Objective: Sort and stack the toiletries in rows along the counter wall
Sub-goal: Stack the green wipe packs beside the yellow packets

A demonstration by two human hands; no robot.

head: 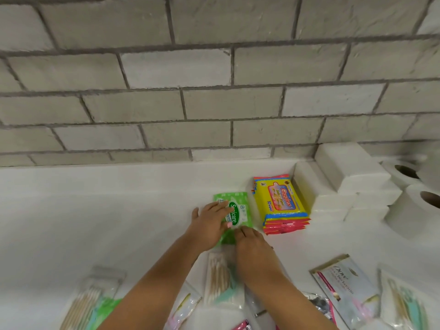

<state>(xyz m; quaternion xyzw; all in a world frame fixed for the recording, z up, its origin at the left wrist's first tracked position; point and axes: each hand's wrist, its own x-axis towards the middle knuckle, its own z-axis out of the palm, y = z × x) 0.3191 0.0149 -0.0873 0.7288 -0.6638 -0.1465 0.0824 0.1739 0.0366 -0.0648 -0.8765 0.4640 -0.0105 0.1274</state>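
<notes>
A green Sanicare wipes pack [239,206] lies flat on the white counter [95,210] near the wall. My left hand [210,223] rests palm down on its left half, fingers spread. Fingertips of my right hand [253,246] touch the pack's near edge. Right of it stands a stack of yellow and pink Giggles wipes packs [281,203]. Further right, white tissue packs [342,184] are stacked in steps against the wall, then toilet paper rolls [414,203].
Loose items lie along the near edge: cotton bud packs [219,279] [88,298], a Dove sachet [345,284], another clear pack [404,303] and small pink sachets. A grey brick wall [214,91] backs the counter.
</notes>
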